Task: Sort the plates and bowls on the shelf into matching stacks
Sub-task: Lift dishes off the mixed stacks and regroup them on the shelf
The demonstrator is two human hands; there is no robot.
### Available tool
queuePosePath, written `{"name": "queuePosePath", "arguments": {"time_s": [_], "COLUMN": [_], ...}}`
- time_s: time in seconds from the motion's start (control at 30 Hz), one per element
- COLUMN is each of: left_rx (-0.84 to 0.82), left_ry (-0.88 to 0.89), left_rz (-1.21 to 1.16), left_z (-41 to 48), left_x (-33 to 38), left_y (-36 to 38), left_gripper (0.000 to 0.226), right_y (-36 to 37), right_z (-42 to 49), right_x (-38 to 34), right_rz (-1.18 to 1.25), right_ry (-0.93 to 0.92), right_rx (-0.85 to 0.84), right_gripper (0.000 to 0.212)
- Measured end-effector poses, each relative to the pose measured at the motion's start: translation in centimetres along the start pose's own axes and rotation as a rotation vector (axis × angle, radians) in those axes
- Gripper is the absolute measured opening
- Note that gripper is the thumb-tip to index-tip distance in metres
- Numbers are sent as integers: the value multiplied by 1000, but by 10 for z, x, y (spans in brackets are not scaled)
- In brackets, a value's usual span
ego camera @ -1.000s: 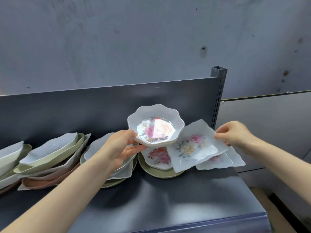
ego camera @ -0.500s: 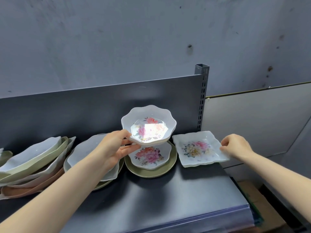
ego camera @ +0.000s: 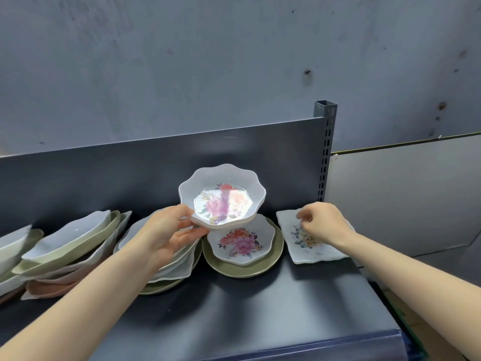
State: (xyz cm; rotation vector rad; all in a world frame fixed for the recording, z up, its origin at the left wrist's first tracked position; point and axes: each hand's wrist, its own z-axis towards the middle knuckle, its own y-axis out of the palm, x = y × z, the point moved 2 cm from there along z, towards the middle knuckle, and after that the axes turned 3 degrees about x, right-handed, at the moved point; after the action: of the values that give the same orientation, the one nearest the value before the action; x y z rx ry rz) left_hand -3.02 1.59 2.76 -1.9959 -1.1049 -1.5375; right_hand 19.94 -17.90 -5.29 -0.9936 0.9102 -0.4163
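Note:
My left hand [ego camera: 169,235] holds a small stack of white scalloped bowls with a pink flower print [ego camera: 222,198] by its left rim, lifted above the shelf. Under it a floral white plate [ego camera: 240,241] lies on an olive green plate [ego camera: 276,254]. My right hand [ego camera: 321,224] hovers over a square white floral plate [ego camera: 312,246] lying flat at the shelf's right end, fingers curled and loose, gripping nothing that I can see.
A mixed stack of white and green plates [ego camera: 166,272] sits under my left wrist. Tilted white, green and pink dishes [ego camera: 70,246] crowd the left. The dark shelf [ego camera: 234,308] has a back panel, a slotted post [ego camera: 325,152] and a front lip.
The square floral plate went from held up in my right hand to lying flat on the shelf. My right hand has let go and moved over it. The bowl stack stays lifted.

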Motion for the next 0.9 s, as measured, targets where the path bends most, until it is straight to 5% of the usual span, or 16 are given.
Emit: {"name": "queuePosePath", "arguments": {"time_s": [0.2, 0.37, 0.53, 0.63, 0.9], "left_rx": [42, 58, 101, 123, 139], "left_ry": [6, -31, -33, -24, 13], "left_rz": [-20, -74, -69, -67, 2], "left_z": [-8, -12, -15, -15, -3], "left_x": [6, 6, 9, 14, 18], "left_y": [-26, -47, -64, -72, -82], "left_gripper": [18, 30, 22, 17, 13], "right_y": [38, 55, 61, 41, -62], "right_z": [15, 18, 26, 31, 33], "right_x": [-51, -64, -63, -64, -78], "right_rz": [-84, -234, -105, -20, -98], "right_ry": [-73, -94, -52, -22, -146], "right_rx": [-170, -185, -196, -138, 101], "right_gripper": [19, 34, 28, 9, 15]}}
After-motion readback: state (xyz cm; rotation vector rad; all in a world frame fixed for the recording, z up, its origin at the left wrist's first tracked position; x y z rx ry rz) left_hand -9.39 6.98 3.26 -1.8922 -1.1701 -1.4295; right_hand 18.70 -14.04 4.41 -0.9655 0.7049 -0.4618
